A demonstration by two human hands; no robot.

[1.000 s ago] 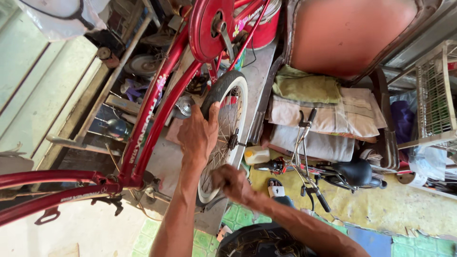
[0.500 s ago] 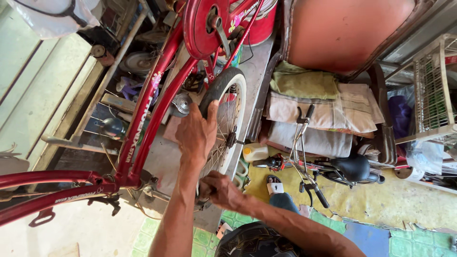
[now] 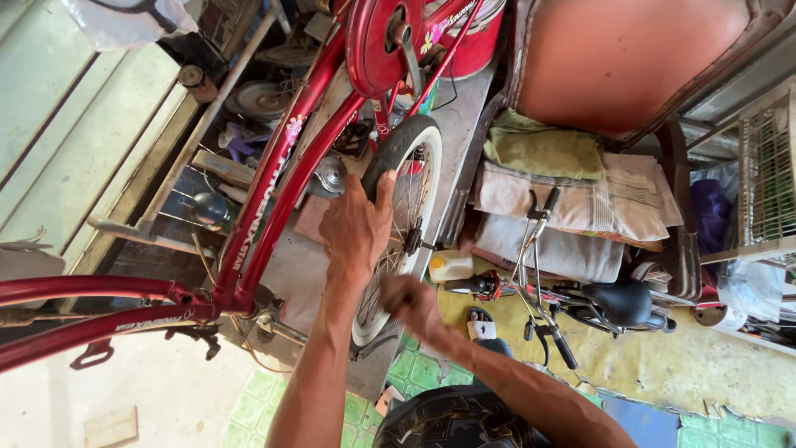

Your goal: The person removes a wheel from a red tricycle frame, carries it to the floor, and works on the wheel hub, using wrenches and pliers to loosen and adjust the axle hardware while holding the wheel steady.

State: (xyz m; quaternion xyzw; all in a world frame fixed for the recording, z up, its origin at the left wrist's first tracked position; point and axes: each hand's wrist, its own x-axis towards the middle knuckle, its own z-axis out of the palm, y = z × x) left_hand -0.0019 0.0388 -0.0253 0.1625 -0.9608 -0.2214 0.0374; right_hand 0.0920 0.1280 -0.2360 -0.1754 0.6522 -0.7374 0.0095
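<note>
A red bicycle frame with a red chain guard fills the left and the middle. Its wheel has a black tyre, a white rim and thin spokes. My left hand grips the tyre near the top of the wheel, with the fingers curled over the black rubber. My right hand is clenched against the lower part of the wheel, at the rim. What the fist holds there is hidden by the fingers.
A small bicycle with a black saddle lies on the yellow floor at the right. Next to the wheel stands a white plastic bottle. Folded cloths, a reddish seat, a wire cage and a dark round object are close by.
My right hand has slid down and left along the wheel to its lower rim. My left hand stays on the tyre.
</note>
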